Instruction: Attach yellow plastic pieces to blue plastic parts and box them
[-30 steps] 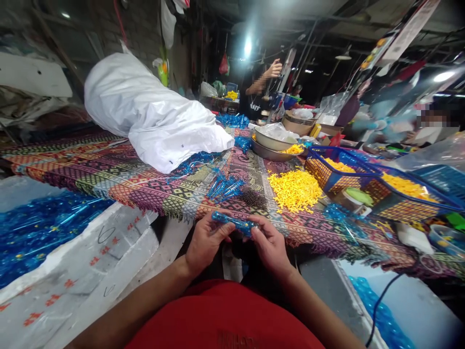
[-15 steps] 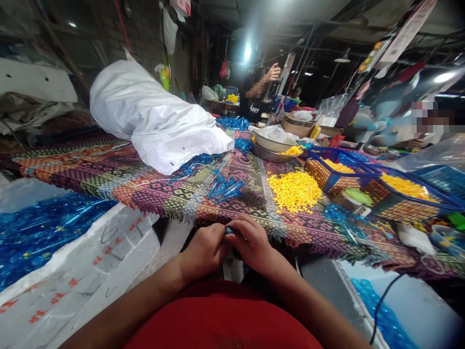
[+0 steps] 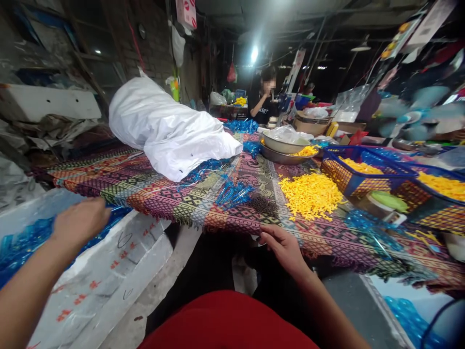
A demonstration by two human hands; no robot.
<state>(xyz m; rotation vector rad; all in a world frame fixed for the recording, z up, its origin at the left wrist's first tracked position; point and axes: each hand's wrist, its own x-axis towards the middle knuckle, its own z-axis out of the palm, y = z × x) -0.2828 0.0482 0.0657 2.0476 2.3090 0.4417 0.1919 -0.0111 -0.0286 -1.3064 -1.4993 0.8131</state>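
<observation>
My left hand, slightly blurred, is over the white foam box at the left, above blue plastic pieces. Its fingers are curled, and whatever they hold, if anything, is hidden. At the patterned cloth's front edge, my right hand has its thumb apart from its bent fingers, with nothing visible between them. Clear blue pieces, small dark beads and a pile of small yellow pieces lie on the cloth beyond it.
A large white sack lies across the cloth's left half. Metal bowls and blue baskets with yellow pieces stand at the right. Another person is at the back. A second foam box with blue pieces is at lower right.
My hands, together around a small blue thing earlier, are now apart. The left has moved left over the foam box, the right slightly right. The view has shifted; the other person's hand is lower.
</observation>
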